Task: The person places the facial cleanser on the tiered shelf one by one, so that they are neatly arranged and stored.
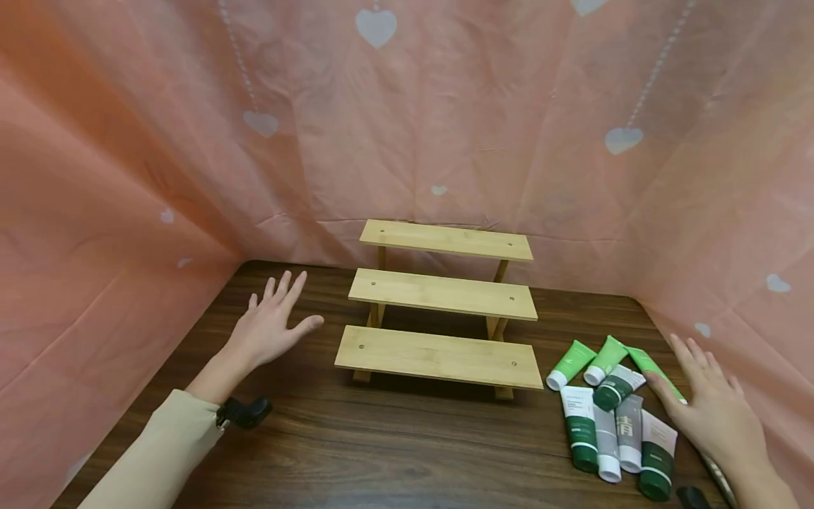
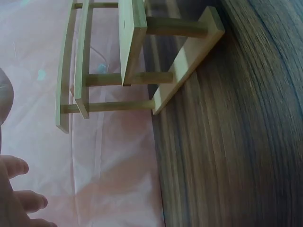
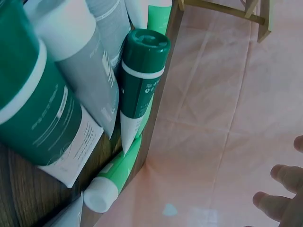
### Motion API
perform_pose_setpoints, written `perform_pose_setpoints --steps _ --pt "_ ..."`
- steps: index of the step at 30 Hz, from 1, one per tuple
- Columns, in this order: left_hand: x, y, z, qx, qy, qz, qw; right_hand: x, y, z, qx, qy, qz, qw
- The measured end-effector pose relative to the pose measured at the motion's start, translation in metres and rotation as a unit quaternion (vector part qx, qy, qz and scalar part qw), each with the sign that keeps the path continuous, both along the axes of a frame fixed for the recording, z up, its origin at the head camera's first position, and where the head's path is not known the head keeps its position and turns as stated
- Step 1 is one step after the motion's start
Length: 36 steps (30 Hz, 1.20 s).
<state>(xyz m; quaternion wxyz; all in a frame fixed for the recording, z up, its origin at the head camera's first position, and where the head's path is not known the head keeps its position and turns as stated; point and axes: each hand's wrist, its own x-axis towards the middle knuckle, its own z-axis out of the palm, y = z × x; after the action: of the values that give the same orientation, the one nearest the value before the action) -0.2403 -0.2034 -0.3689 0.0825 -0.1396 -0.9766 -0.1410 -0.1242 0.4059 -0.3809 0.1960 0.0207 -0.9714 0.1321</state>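
Note:
My left hand (image 1: 267, 325) hovers over the left part of the table, fingers spread and nothing in them. Its fingertips (image 2: 33, 201) show at the left edge of the left wrist view. To its right stands a three-tier wooden display rack (image 1: 439, 353) with bare shelves. On the right lies a group of squeeze tubes: light green ones (image 1: 572, 362), grey ones (image 1: 629, 428) and dark green and white ones (image 1: 580, 424). A small dark green tube (image 3: 142, 80) rests on others. Beside them my right hand (image 1: 721, 417) is held with fingers extended, gripping nothing.
Pink cloth (image 1: 413, 141) with white hearts hangs behind and on both sides of the dark wooden table (image 1: 381, 452). Wrist straps with black camera parts (image 1: 248, 411) sit at the wrists. A partly hidden pale object (image 1: 718, 477) lies beneath the right forearm.

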Motion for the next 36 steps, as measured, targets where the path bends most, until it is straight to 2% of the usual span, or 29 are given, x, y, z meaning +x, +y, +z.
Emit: perform_pose_setpoints --steps 6,10,12,18,23,25,28,31,36 --pt "-0.003 0.004 0.002 0.057 -0.027 -0.007 0.998 0.003 0.009 0.002 -0.031 -0.047 -0.028 0.998" --pt "-0.007 0.007 0.002 0.091 -0.053 -0.012 0.9943 0.0 0.018 0.005 -0.061 -0.088 -0.062 0.992" --pt "-0.01 0.008 0.002 0.114 -0.062 -0.018 0.9914 -0.002 0.022 0.004 -0.084 -0.099 -0.067 0.989" --pt "-0.017 0.013 0.002 0.177 -0.067 -0.039 0.9811 -0.011 0.042 -0.005 -0.181 -0.077 -0.031 0.98" --pt "-0.026 0.016 0.003 0.222 -0.068 -0.036 0.972 -0.018 0.056 -0.008 -0.174 -0.066 -0.032 0.982" --pt "-0.03 0.018 0.003 0.248 -0.071 -0.035 0.9655 -0.02 0.061 -0.009 -0.189 -0.068 -0.029 0.979" --pt "-0.038 0.02 0.003 0.297 -0.081 -0.034 0.9507 -0.022 0.066 -0.012 -0.228 -0.075 -0.029 0.97" --pt "-0.045 0.022 0.002 0.346 -0.092 -0.035 0.9333 -0.025 0.069 -0.014 -0.269 -0.088 -0.031 0.959" --pt "-0.055 0.025 -0.004 0.416 -0.124 -0.046 0.8998 -0.03 0.072 -0.016 -0.305 -0.104 -0.042 0.946"
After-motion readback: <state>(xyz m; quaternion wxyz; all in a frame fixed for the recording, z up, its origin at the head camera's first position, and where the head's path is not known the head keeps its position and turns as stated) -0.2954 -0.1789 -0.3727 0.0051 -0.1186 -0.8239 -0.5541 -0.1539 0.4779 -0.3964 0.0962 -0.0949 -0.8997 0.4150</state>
